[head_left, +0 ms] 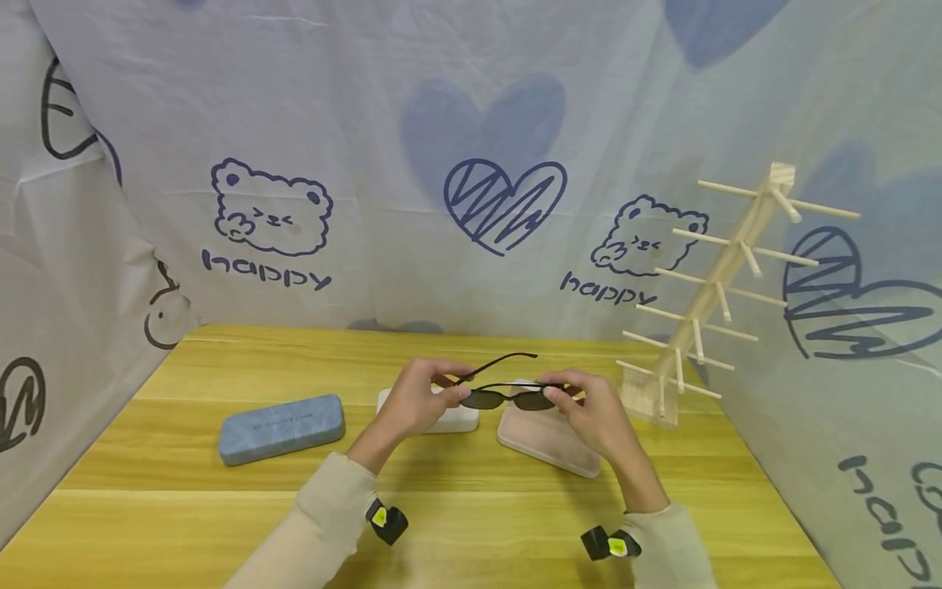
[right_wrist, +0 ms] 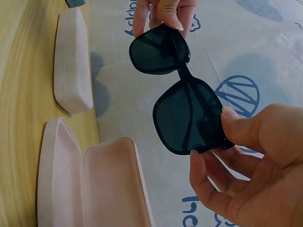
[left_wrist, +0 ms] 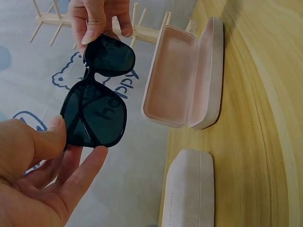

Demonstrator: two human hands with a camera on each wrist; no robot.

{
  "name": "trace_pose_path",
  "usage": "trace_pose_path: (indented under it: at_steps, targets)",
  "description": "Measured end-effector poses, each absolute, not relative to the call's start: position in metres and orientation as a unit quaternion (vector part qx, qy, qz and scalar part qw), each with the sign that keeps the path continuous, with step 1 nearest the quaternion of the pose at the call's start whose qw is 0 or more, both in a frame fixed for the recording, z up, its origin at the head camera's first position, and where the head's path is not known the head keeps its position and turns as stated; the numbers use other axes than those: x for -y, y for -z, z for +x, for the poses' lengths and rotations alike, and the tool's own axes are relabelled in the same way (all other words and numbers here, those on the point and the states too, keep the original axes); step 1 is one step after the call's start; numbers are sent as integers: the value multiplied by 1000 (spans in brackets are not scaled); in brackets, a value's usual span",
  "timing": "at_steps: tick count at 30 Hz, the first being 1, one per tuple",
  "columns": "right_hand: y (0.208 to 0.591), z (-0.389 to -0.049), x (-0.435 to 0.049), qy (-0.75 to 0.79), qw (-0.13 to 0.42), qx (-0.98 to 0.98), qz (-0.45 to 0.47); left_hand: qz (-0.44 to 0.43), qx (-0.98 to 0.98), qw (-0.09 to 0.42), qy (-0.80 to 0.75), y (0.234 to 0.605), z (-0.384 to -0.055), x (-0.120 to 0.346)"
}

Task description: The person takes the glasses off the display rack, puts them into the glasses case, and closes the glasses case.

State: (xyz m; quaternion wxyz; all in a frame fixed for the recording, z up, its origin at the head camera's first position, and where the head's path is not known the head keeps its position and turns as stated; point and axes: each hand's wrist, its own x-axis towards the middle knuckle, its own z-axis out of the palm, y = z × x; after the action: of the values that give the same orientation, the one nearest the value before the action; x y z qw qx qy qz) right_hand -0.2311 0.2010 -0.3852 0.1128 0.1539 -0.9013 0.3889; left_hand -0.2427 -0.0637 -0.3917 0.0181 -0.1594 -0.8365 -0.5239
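Observation:
A pair of black sunglasses (head_left: 483,398) with dark lenses is held up between both hands above the table. My left hand (head_left: 424,396) pinches one outer end of the frame, thumb and fingers at the lens edge. At the other end my right hand (head_left: 586,406) pinches the frame in the same way. One temple arm reaches out past the frame in the head view; through the lenses (left_wrist: 94,116) the arms show crossing behind. Below the right hand lies an opened pale pink glasses case (head_left: 548,438), and its inside (right_wrist: 111,177) holds nothing.
Behind the left hand sits a closed white glasses case (head_left: 458,419). A closed blue glasses case (head_left: 283,429) lies farther left. On the right stands a wooden rack (head_left: 706,298) with several thin pegs sticking out. A printed cloth (head_left: 383,164) hangs behind the wooden table (head_left: 471,523).

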Motion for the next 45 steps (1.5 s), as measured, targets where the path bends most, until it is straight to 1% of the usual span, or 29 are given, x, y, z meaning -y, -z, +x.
trace_pose_path:
  at_steps: [6,16,27,38,45]
  targets:
    - [389,-231,-201,-387,114,903,150,-165,835,20,525,393,-242,65]
    - [396,-232,-201,-400,132,897,136,-162,837,3,523,398,-243,65]
    - [401,-233,-199,-419,150,889,112,-166,847,3,506,400,-244,65]
    - [407,-235,-196,-410,136,897,92,-171,848,0,502,404,-246,66]
    - [412,-234,-198,-409,138,896,101,-180,850,-2,495,407,-248,65]
